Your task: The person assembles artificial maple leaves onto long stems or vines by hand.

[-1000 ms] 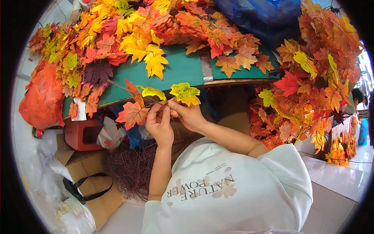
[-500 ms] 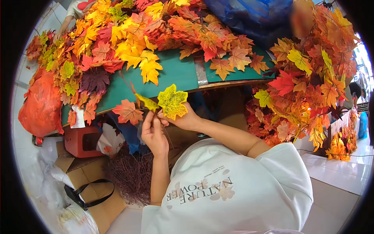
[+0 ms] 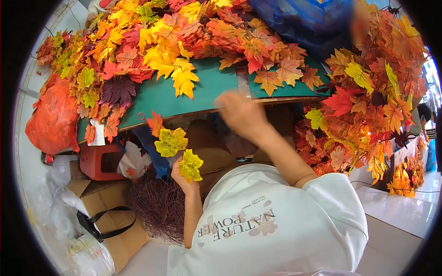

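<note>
My left hand [image 3: 183, 178] is closed below the table edge on a sprig of artificial maple leaves, its fingers partly covered by the foliage. Two mottled yellow-green leaves [image 3: 171, 142] and a smaller orange-red leaf [image 3: 155, 123] spread from this sprig; its stem is mostly hidden. Over the front edge of the green tabletop [image 3: 202, 83], my right hand [image 3: 239, 112] is apart from the sprig and smeared by motion, so its fingers cannot be made out. Yellow leaves [image 3: 184, 76] hang off a large pile of artificial leaves behind it.
More autumn leaves [image 3: 359, 101] heap up on the right. A blue plastic bag [image 3: 304, 23] lies at the back, a red bag [image 3: 53, 117] at the left. Below stand a red plastic stool [image 3: 99, 161], a cardboard box [image 3: 110, 221] and a bundle of thin brown stems [image 3: 154, 207].
My right hand has let go of the yellow-green leaf and swung up and right to the table edge. My left hand has lowered slightly with the sprig, and its leaves have turned.
</note>
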`<action>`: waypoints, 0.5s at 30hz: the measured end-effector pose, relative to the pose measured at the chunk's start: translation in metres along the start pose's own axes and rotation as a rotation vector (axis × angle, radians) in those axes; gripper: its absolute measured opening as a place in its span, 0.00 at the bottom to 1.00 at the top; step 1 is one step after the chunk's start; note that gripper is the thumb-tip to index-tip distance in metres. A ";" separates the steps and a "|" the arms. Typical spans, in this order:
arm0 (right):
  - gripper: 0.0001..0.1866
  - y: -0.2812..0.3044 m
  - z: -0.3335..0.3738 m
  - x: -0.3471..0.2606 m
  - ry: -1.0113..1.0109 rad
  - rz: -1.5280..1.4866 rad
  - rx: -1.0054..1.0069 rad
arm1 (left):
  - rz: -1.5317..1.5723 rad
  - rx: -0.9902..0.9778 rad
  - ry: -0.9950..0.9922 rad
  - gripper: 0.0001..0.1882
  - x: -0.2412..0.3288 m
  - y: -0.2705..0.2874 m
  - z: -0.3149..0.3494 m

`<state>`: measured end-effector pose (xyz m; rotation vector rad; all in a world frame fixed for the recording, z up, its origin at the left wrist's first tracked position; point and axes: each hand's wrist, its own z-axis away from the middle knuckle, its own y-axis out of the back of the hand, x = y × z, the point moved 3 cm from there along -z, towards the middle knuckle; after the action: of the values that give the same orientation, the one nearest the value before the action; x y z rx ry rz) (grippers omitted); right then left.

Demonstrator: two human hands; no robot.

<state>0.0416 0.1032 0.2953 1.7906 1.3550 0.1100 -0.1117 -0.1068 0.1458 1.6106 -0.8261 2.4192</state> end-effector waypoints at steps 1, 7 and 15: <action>0.05 0.021 -0.011 0.031 -0.144 0.056 0.219 | -0.034 0.028 0.022 0.10 0.009 -0.007 0.005; 0.08 0.030 -0.023 0.130 -0.311 0.238 0.030 | -0.269 -0.081 -0.031 0.07 0.031 -0.037 0.007; 0.09 0.061 -0.036 0.128 -0.244 0.495 0.018 | -0.073 -0.254 0.010 0.12 0.048 -0.052 0.021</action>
<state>0.1201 0.2265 0.3067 2.0470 0.7262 0.1390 -0.0951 -0.0824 0.2134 1.5046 -1.0072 2.1693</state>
